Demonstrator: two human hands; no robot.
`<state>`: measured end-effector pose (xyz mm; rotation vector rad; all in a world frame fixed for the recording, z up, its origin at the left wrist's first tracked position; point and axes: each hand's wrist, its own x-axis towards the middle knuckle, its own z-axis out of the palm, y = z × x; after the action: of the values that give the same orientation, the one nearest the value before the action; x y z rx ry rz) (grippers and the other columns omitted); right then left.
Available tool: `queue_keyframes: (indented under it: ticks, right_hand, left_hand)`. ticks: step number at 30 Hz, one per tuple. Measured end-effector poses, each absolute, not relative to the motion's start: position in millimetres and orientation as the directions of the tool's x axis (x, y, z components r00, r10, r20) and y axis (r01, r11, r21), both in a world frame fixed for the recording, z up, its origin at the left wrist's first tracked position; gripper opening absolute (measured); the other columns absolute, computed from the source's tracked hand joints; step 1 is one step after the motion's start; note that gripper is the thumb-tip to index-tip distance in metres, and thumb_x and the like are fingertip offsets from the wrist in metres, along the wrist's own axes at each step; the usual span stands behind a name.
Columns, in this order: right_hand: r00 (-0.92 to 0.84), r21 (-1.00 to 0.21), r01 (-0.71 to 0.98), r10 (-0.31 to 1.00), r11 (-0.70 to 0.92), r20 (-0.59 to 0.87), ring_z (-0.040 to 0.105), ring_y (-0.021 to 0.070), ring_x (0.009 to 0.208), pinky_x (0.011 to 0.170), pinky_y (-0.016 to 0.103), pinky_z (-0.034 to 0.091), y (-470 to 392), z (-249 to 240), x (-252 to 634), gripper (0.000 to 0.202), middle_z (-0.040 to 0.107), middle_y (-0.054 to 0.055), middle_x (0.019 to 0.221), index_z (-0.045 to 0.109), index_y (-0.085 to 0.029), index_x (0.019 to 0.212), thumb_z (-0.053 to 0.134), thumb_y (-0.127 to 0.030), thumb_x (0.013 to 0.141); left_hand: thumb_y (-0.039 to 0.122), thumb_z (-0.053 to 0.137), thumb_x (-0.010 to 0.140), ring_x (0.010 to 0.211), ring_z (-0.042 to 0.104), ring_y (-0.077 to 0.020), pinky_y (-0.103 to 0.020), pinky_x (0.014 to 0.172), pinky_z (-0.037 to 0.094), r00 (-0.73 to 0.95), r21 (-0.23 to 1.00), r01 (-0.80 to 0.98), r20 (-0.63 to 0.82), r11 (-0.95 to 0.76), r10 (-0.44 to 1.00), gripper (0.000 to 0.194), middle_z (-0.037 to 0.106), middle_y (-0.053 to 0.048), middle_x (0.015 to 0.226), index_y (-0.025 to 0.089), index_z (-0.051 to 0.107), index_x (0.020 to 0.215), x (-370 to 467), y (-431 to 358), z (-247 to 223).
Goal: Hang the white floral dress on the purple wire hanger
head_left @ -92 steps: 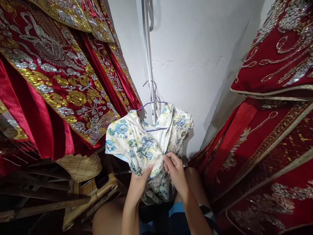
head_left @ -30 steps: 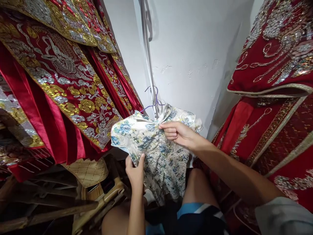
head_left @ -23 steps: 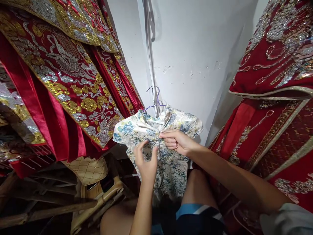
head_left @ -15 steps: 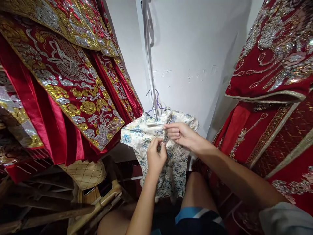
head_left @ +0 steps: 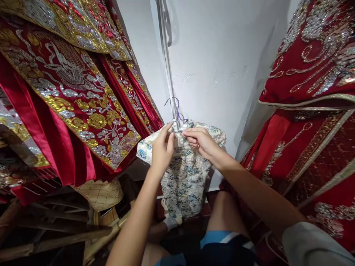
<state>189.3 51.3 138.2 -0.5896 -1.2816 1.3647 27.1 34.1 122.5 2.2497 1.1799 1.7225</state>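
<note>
A white garment with a blue floral print [head_left: 183, 181] hangs on a purple hanger [head_left: 178, 107] on a metal pole [head_left: 165, 55]. At the left of its neckline is my left hand [head_left: 163, 146], thumb and index finger apart at the tips, near the collar; whether it touches the cloth is unclear. My right hand [head_left: 200, 141] pinches the garment's edge at the top of the front, its other fingers curled. The two hands are a short gap apart at the collar.
Red garments with gold and silver embroidery [head_left: 97, 120] hang at the left, and beaded red garments [head_left: 310, 81] at the right. Bamboo furniture [head_left: 108, 232] stands at the lower left. A white wall [head_left: 216, 48] is behind.
Both hands have moved up from the chest of the garment to its collar. My left hand has opened its thumb and index finger. The garment's front now hangs straighter.
</note>
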Motion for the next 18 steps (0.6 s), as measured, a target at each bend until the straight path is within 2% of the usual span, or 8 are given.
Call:
queue_keyframes:
  ticks: [4,6,8,10,11,12,15,18]
  right_hand:
    - [-0.111,-0.909,-0.231,0.919,0.346,0.377,0.031,0.0068,0.044,0.045,0.024,0.020,61.3,127.2,191.4,0.024,0.043,-0.007,0.048,0.062,-0.017,0.066,0.077,-0.034,0.071]
    - [-0.084,-0.924,-0.139,0.925,0.357,0.370,0.036,0.0083,0.047,0.048,0.025,0.024,65.5,111.0,187.8,0.024,0.049,-0.005,0.051,0.061,-0.018,0.062,0.075,-0.036,0.069]
    - [-0.105,-0.948,-0.066,0.942,0.312,0.318,0.042,0.0098,0.051,0.051,0.025,0.029,65.7,90.5,183.5,0.024,0.053,-0.003,0.055,0.060,-0.018,0.060,0.075,-0.036,0.067]
    - [-0.121,-0.973,-0.043,0.966,0.225,0.228,0.043,0.0103,0.052,0.052,0.025,0.029,61.4,70.9,181.4,0.023,0.053,-0.004,0.055,0.061,-0.018,0.060,0.076,-0.035,0.063]
    - [-0.126,-0.983,-0.059,0.975,0.176,0.182,0.041,0.0098,0.050,0.050,0.025,0.027,57.9,62.8,181.6,0.023,0.051,-0.005,0.052,0.060,-0.018,0.059,0.076,-0.035,0.061]
    - [-0.139,-0.987,-0.088,0.980,0.131,0.143,0.037,0.0089,0.048,0.049,0.025,0.024,53.8,56.1,182.3,0.023,0.047,-0.006,0.050,0.058,-0.018,0.059,0.075,-0.034,0.061]
    - [-0.203,-0.977,-0.203,0.973,0.065,0.106,0.025,0.0062,0.044,0.046,0.025,0.014,40.6,43.3,185.1,0.024,0.035,-0.009,0.046,0.051,-0.020,0.056,0.072,-0.032,0.063]
    - [-0.233,-0.954,-0.294,0.964,0.052,0.124,0.021,0.0055,0.045,0.046,0.025,0.012,28.9,35.8,185.5,0.024,0.031,-0.010,0.049,0.049,-0.020,0.057,0.070,-0.028,0.066]
  left_hand:
    - [0.023,0.054,0.096,0.079,0.063,-0.0163,-0.027,0.077,0.046,0.231,0.323,0.591,0.810,-0.739,0.539,0.018,0.069,-0.004,0.083,0.016,0.068,0.086,35.7,45.5,150.0]
    - [0.022,0.056,0.095,0.080,0.062,-0.0158,-0.027,0.078,0.045,0.132,0.334,0.590,0.858,-0.735,0.496,0.017,0.068,-0.003,0.083,0.016,0.067,0.085,33.4,47.5,155.0]
    - [0.022,0.058,0.094,0.081,0.061,-0.0149,-0.026,0.078,0.045,-0.092,0.473,0.516,0.859,-0.714,0.503,0.013,0.067,-0.002,0.084,0.016,0.068,0.086,18.4,51.4,156.2]
    - [0.018,0.061,0.092,0.082,0.058,-0.0131,-0.025,0.077,0.044,-0.387,0.670,0.320,0.737,-0.670,0.553,0.010,0.065,-0.001,0.084,0.016,0.067,0.085,-9.2,57.9,152.3]
    - [0.014,0.062,0.090,0.080,0.056,-0.0117,-0.024,0.077,0.044,-0.524,0.751,0.165,0.616,-0.639,0.588,0.010,0.063,0.000,0.082,0.015,0.066,0.081,-25.6,61.5,147.8]
    - [0.009,0.059,0.091,0.076,0.053,-0.0100,-0.022,0.075,0.042,-0.595,0.786,0.087,0.534,-0.612,0.600,0.015,0.059,0.001,0.078,0.014,0.063,0.077,-41.9,64.6,141.0]
    - [0.005,0.041,0.097,0.057,0.042,-0.0079,-0.021,0.063,0.040,-0.667,0.848,-0.121,0.316,-0.516,0.675,0.032,0.043,0.004,0.062,0.017,0.045,0.068,-77.2,68.4,107.8]
    - [0.008,0.041,0.098,0.049,0.036,-0.0080,-0.022,0.060,0.041,-0.583,0.866,-0.310,0.153,-0.392,0.798,0.035,0.033,0.006,0.054,0.019,0.036,0.065,-78.5,64.2,61.5]
